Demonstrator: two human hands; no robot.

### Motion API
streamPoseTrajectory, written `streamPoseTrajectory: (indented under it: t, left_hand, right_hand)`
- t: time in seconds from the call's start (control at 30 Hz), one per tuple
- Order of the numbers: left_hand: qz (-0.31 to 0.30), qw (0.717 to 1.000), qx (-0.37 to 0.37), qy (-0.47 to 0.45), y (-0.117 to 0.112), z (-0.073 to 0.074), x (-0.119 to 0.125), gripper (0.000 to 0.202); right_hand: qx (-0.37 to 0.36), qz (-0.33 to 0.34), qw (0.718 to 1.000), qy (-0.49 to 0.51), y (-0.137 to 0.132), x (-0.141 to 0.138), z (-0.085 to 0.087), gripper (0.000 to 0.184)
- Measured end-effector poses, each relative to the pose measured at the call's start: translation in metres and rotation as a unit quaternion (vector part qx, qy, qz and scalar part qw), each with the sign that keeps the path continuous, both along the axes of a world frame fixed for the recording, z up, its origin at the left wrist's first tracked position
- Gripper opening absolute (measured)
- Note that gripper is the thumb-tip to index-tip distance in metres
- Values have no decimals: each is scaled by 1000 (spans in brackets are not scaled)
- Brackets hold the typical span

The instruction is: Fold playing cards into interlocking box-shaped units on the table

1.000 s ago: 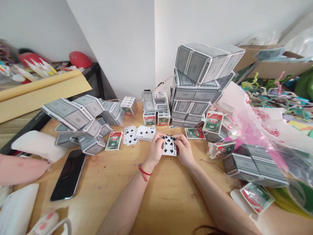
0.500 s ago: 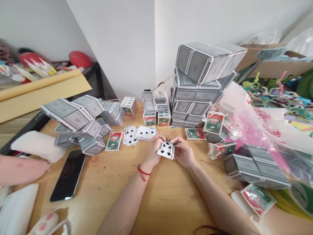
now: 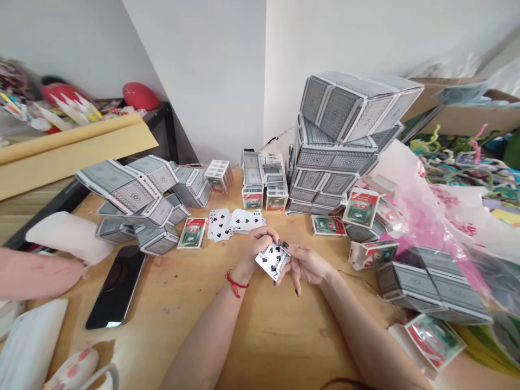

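Note:
Between my hands, above the middle of the table, is a playing card [image 3: 268,262], a seven of spades lying face up and tilted. A strip along its right edge is bent up, showing some of the patterned back. My left hand [image 3: 257,244], with a red string at the wrist, grips the card's far left side. My right hand [image 3: 309,264] pinches the bent right edge, its other fingers reaching below the card. Just beyond lie loose spade cards [image 3: 220,225] and another fan of cards [image 3: 245,221], face up.
A tall stack of grey card-built blocks [image 3: 335,149] stands at the back right. More folded-card blocks [image 3: 122,187] are piled left, beside a phone [image 3: 116,287]. Card boxes [image 3: 192,233] lie about. A pink plastic bag [image 3: 426,195] covers the right side.
The card has turned clockwise and its right edge is now bent up more. My right hand has shifted its grip, fingers spreading beneath. The view has swung slightly left.

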State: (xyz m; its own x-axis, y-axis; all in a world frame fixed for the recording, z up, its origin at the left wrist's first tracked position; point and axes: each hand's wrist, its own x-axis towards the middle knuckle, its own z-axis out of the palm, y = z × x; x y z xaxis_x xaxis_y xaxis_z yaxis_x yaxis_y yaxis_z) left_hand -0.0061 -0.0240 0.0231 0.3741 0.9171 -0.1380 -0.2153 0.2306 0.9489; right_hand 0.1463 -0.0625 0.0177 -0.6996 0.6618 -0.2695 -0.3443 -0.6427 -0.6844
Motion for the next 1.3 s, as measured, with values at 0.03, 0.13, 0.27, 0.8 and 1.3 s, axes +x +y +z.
streamPoseTrajectory:
  t: [0.03, 0.13, 0.27, 0.8, 1.3]
  left_hand:
    - [-5, 1000, -3, 3, 0, 1, 0, 8]
    - [-10, 1000, -1, -3, 0, 5, 1, 8]
    - [-14, 999, -6, -47, 3, 7, -3, 11]
    - [94, 986, 63, 125, 0, 2, 18, 22]
    - [164, 984, -3, 67, 0, -4, 23, 17]
  right_hand:
    - [5, -4, 1000, -1, 0, 1, -1, 24]
    - [21, -38, 999, -9, -1, 0, -2, 25]
    - [38, -91, 995, -16, -1, -6, -1, 26]
    - [185, -297, 913, -212, 2, -22, -11, 25]
    - [264, -281, 887, -255, 0, -23, -11, 20]
